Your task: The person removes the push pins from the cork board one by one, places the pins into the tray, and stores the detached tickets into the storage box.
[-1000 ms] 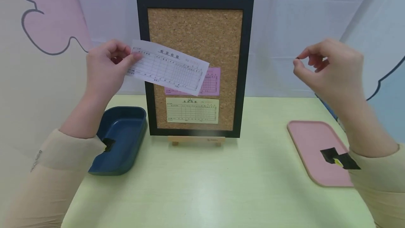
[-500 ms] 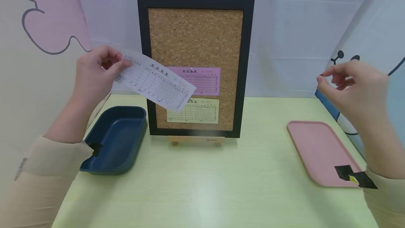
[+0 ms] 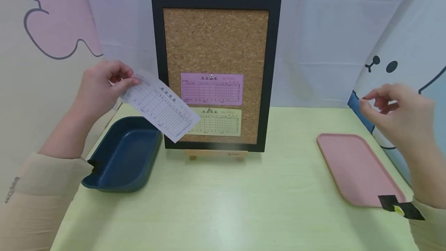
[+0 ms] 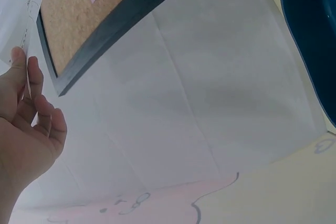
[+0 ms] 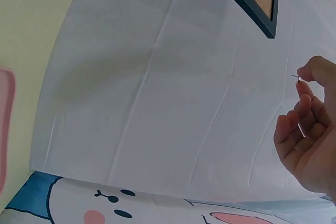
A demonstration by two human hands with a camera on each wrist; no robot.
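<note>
A white receipt slip [image 3: 162, 107] hangs tilted from my left hand [image 3: 106, 86], pinched at its upper left corner between thumb and fingers. Its lower end overlaps the corkboard [image 3: 216, 42] and a yellow receipt [image 3: 223, 123] in the head view. A purple receipt [image 3: 212, 89] is fixed just above the yellow one, each with a pin near its top. My right hand [image 3: 404, 109] is raised above the pink tray. In the right wrist view its thumb and forefinger pinch a small pushpin [image 5: 295, 76], its thin point sticking out and its head mostly hidden.
The black-framed board stands on a small wooden easel [image 3: 216, 153] at the back of the pale table [image 3: 223, 204]. To its left is a deep blue tray [image 3: 139, 181]; a flat pink tray [image 3: 359, 169] lies at the right. White cloth [image 3: 313, 49] hangs behind.
Both hands have drawn away from the board and down, the left one leftward and the right one rightward. The white slip has tilted further, uncovering the purple receipt.
</note>
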